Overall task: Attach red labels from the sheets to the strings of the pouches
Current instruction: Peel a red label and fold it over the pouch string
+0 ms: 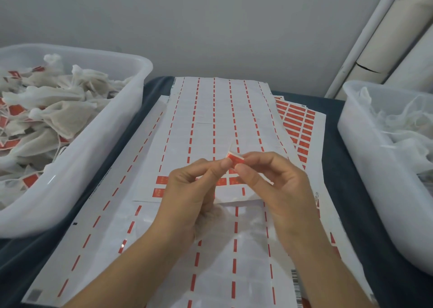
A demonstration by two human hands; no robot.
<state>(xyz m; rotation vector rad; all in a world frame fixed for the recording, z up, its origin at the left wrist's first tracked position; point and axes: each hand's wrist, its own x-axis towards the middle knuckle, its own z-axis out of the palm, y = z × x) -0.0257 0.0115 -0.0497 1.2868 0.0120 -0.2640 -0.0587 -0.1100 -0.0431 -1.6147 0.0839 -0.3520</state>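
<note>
Mid-batch: left bin [77,143] full of tagged pouches, right bin [375,158] untagged, top sheet [210,120] nearly stripped; left hand [187,190] and right hand [278,179] pinch one red label [235,159] above it.

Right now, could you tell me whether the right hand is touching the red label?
Touching. The head view shows the right hand pinching the red label between thumb and fingertip, with the left hand holding its other end.

We seem to be at a small packing workstation: label sheets [210,125] spread over a dark-covered table [346,167], flanked by two plastic bins [98,158] of pouches [61,118], against a bare grey wall [210,26].
</note>
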